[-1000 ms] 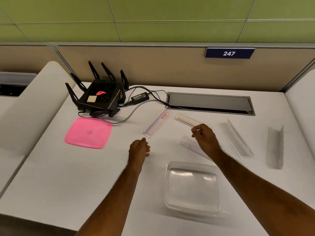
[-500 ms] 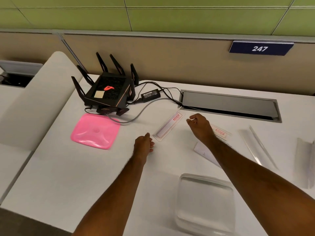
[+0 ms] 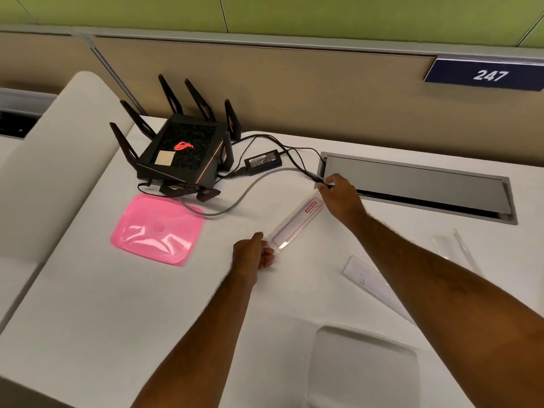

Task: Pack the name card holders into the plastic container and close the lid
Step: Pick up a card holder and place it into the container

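Note:
A clear name card holder point(image 3: 297, 223) with a red label lies diagonally on the white desk. My left hand point(image 3: 253, 254) grips its near end and my right hand point(image 3: 341, 194) pinches its far end. The clear plastic container point(image 3: 365, 366) sits open at the near edge, with nothing in it. Its pink lid point(image 3: 157, 228) lies flat to the left. A second holder point(image 3: 374, 285) lies partly under my right forearm, and a third holder point(image 3: 454, 248) rests at the far right.
A black router point(image 3: 182, 154) with upright antennas stands at the back left, with a power brick point(image 3: 263, 161) and cables running to the grey cable hatch point(image 3: 418, 187). A padded white divider point(image 3: 56, 160) borders the desk on the left.
My right hand left the middle holder and reached back-left to the labelled holder's far end. My left hand moved forward onto its near end. The camera swung left and closer.

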`<state>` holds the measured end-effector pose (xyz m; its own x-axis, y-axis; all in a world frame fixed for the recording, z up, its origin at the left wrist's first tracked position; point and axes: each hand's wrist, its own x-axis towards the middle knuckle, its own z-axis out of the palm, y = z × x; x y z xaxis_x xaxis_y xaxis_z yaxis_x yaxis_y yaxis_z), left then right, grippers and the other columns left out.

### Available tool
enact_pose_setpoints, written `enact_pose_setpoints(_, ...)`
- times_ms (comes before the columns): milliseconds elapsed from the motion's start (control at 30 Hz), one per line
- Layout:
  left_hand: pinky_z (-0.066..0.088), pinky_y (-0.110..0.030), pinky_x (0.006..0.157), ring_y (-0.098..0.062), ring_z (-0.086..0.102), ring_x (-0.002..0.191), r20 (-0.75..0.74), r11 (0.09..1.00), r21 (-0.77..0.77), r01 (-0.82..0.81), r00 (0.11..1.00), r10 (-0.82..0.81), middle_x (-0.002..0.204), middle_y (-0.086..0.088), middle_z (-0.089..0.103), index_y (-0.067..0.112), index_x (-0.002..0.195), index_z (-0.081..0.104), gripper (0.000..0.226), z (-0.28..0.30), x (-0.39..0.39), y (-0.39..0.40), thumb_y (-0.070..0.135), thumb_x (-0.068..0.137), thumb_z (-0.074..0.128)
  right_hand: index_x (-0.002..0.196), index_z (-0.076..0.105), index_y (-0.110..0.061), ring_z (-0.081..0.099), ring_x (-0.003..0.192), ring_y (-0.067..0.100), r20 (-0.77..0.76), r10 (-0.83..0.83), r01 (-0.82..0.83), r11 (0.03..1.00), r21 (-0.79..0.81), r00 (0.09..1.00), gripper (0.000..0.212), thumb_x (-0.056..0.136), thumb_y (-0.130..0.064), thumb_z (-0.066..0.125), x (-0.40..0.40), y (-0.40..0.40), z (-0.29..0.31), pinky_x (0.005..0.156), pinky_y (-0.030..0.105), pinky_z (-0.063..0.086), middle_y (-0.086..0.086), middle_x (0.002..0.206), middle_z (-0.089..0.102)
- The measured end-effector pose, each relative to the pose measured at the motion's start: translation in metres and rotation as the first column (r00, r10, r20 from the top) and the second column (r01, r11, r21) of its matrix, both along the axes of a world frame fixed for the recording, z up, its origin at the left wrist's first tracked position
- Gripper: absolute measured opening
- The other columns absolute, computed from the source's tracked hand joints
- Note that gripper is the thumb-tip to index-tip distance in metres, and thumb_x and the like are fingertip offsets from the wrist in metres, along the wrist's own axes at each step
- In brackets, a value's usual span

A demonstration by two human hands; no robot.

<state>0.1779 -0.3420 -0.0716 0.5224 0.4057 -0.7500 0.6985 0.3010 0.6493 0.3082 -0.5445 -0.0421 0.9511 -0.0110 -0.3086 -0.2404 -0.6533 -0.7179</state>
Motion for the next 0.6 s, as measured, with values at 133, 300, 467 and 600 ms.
enact_pose_setpoints(133,0.046,-0.022,0.039,-0.017,0.061,0.041,-0.015,1.000,0.006,0.009,1.000,-0.009,0.056,-0.008,0.067,0.004,0.079,0.063,0.024,-0.002,0.002,0.000,0.023,0.093,0.061,0.122,0.060,-0.016,0.070,0.096,0.029,0.071,0.065,-0.055,0.990,-0.127,0.995,0.036,0.101,-0.042,0.048,0.008,0.004,0.001,0.089,0.046,0.059,0.008,0.113,0.071)
enact_pose_setpoints(300,0.045,-0.021,0.038,-0.017,0.063,0.042,-0.025,0.999,0.024,0.028,0.999,-0.028,0.057,-0.008,0.071,0.005,0.079,0.064,0.023,-0.004,0.003,0.000,0.023,0.093,0.061,0.105,0.069,-0.013,0.070,0.088,0.030,0.082,0.137,-0.106,0.945,-0.309,0.987,0.041,0.103,-0.043,0.041,0.013,0.008,-0.001,0.094,0.042,0.051,0.006,0.093,0.074)
enact_pose_setpoints(467,0.044,-0.020,0.039,-0.016,0.059,0.042,-0.015,0.999,0.038,0.035,0.999,-0.034,0.063,-0.012,0.073,0.006,0.072,0.066,0.021,-0.005,0.005,-0.002,0.016,0.089,0.060,0.096,0.069,-0.009,0.068,0.083,0.028,0.057,0.107,-0.085,0.950,-0.299,0.993,0.037,0.103,-0.035,0.044,0.015,0.009,0.001,0.093,0.039,0.050,0.007,0.090,0.073)
enact_pose_setpoints(600,0.042,-0.020,0.038,-0.014,0.057,0.040,-0.015,1.000,0.026,0.017,1.000,-0.016,0.061,-0.011,0.072,0.006,0.070,0.068,0.020,-0.004,0.006,-0.001,0.013,0.087,0.061,0.096,0.070,-0.009,0.069,0.086,0.030,0.068,0.093,-0.073,0.963,-0.261,0.993,0.033,0.102,-0.031,0.046,0.013,0.008,0.004,0.097,0.041,0.051,0.008,0.094,0.075)
